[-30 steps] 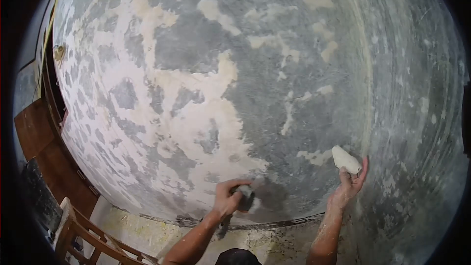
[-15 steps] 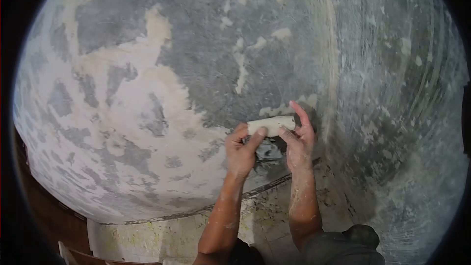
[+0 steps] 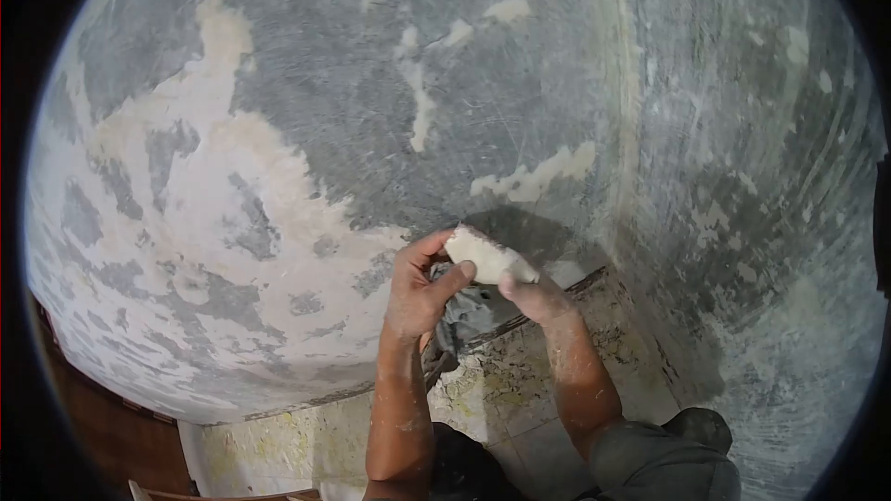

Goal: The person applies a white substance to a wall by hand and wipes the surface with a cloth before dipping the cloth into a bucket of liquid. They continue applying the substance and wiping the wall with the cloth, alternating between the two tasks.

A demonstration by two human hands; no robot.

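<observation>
A pale cream, bent sheet (image 3: pixel 487 258), which looks like a folded piece of sandpaper, is held in front of the wall. My left hand (image 3: pixel 415 289) pinches its left end, with the thumb on the near face and the fingers behind. At the lower right end, my right hand (image 3: pixel 538 297) grips it with the thumb in front; its other fingers are mostly hidden. Just below the sheet, between my forearms, is a grey crumpled, cloth-like thing (image 3: pixel 466 317), partly hidden by my left hand. Both hands look dusty.
The grey wall (image 3: pixel 325 65) has whitish, uneven patches (image 3: pixel 534 174) and meets a second grey wall (image 3: pixel 742 176) at a corner on the right. A splattered pale floor (image 3: pixel 269 445) runs along its base. Brown wooden parts (image 3: pixel 111 436) stand at the lower left.
Both hands have moved left and down with the sheet, which now slopes down to the right. My right hand's raised fingers have folded behind it. The view has shifted slightly.
</observation>
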